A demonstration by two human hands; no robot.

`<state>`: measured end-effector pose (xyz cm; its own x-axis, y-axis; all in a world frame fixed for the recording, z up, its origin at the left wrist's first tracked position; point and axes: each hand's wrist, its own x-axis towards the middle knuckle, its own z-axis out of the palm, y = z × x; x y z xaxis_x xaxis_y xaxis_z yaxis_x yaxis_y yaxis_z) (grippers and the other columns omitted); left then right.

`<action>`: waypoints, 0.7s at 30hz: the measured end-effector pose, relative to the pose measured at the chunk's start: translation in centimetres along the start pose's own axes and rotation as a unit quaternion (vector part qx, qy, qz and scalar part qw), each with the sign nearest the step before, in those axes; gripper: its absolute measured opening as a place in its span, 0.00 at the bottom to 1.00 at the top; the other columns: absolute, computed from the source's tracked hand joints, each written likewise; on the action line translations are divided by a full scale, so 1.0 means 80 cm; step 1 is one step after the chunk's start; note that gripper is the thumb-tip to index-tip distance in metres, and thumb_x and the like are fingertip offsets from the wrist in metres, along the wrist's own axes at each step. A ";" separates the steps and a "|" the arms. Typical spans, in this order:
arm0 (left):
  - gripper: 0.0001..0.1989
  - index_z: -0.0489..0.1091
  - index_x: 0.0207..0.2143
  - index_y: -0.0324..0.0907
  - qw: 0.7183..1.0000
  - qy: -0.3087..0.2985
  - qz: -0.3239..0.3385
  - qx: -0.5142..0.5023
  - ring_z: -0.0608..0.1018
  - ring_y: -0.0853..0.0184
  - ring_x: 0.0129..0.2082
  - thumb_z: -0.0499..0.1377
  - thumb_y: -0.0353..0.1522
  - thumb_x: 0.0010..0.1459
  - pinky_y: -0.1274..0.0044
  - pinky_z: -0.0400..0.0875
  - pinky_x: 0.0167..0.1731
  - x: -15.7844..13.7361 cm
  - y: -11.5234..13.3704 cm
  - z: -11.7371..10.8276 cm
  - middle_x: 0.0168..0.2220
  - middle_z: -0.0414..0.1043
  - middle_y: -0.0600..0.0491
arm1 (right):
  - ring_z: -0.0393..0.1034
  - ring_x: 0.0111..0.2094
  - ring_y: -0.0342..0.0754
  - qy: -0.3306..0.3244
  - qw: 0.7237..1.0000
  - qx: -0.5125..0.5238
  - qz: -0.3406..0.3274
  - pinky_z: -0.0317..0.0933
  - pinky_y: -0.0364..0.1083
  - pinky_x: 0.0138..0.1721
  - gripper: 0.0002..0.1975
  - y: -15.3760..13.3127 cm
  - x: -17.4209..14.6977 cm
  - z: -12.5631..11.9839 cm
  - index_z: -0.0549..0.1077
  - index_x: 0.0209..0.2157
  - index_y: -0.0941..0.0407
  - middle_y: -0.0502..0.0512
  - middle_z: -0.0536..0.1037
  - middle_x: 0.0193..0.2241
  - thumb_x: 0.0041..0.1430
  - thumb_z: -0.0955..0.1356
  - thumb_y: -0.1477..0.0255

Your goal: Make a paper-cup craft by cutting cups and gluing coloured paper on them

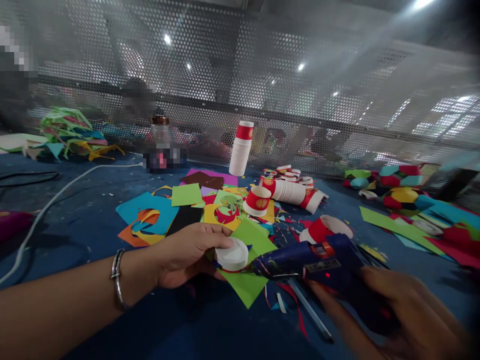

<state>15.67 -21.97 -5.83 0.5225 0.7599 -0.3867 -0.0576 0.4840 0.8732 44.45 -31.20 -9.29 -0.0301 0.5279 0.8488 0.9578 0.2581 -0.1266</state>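
Note:
My left hand (191, 255) grips a white paper cup bottom (232, 254), a low ring with a red lower edge, thumb on its rim. Under the cup bottom lies a sheet of green paper (247, 290); whether my fingers also hold the sheet is hidden. My right hand (405, 305), partly blurred, is wrapped round the handle of a dark blue hot glue gun (318, 262). The gun's nozzle is right beside the cup bottom's right edge; I cannot tell if they touch. A red light glows on the gun's side.
Coloured paper scraps (150, 215) and a red-and-white cup (258, 201) lie ahead. A cup stack (241, 148) stands upright near the mesh screen (210, 75); another stack (288, 192) lies sideways. A white cable (56, 200) crosses the left. Paper pieces (401, 200) lie at right.

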 end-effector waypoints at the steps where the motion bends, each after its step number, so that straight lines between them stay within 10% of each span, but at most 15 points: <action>1: 0.07 0.74 0.36 0.38 1.000 0.002 0.002 0.001 0.77 0.69 0.32 0.64 0.33 0.57 0.82 0.73 0.23 0.000 0.000 -0.001 0.33 0.77 0.50 | 0.77 0.35 0.57 0.001 1.000 0.000 -0.005 0.71 0.53 0.32 0.18 -0.005 0.002 0.000 0.74 0.43 0.48 0.56 0.79 0.38 0.53 0.74 0.57; 16: 0.10 0.70 0.39 0.38 0.998 0.050 0.037 0.022 0.77 0.66 0.34 0.62 0.35 0.59 0.79 0.73 0.26 -0.008 0.009 -0.004 0.35 0.77 0.49 | 0.76 0.20 0.51 -0.107 0.992 -0.044 0.047 0.65 0.45 0.19 0.15 -0.045 0.028 -0.021 0.68 0.38 0.49 0.47 0.79 0.23 0.65 0.62 0.53; 21: 0.09 0.71 0.37 0.38 0.997 0.053 0.048 0.010 0.76 0.67 0.33 0.63 0.34 0.57 0.78 0.72 0.26 -0.006 0.008 -0.009 0.36 0.77 0.49 | 0.81 0.30 0.55 -0.104 0.994 -0.001 -0.024 0.72 0.48 0.27 0.10 -0.026 0.021 -0.016 0.74 0.39 0.51 0.53 0.83 0.30 0.65 0.64 0.61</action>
<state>14.76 -21.71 -5.28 0.4223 0.8442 -0.3301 -0.0843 0.3992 0.9130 42.78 -31.93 -6.95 -0.1340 0.6716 0.7287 0.9545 0.2852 -0.0873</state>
